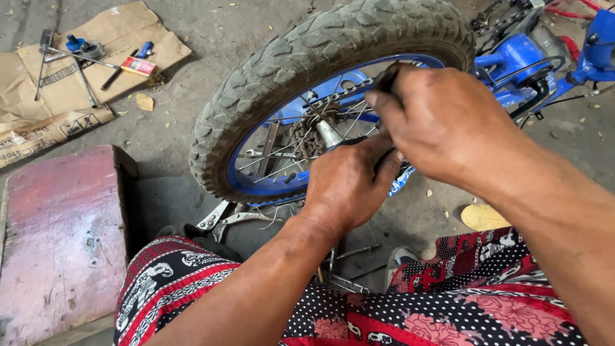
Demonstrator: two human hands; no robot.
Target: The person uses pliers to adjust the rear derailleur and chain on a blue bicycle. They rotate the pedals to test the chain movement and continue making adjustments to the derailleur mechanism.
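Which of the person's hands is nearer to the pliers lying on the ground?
Left. The left hand is just above and right of the pliers; the right hand is farther up, at the wheel.

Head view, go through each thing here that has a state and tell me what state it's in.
Bicycle wheel: lying tilted on the floor, tyre on, chain on the sprocket.
Left hand: closed at the hub.
Right hand: curled over the rim; what it grips is hidden.
Pliers: on the floor, handles apart.
Cardboard: flat, tools lying on it.
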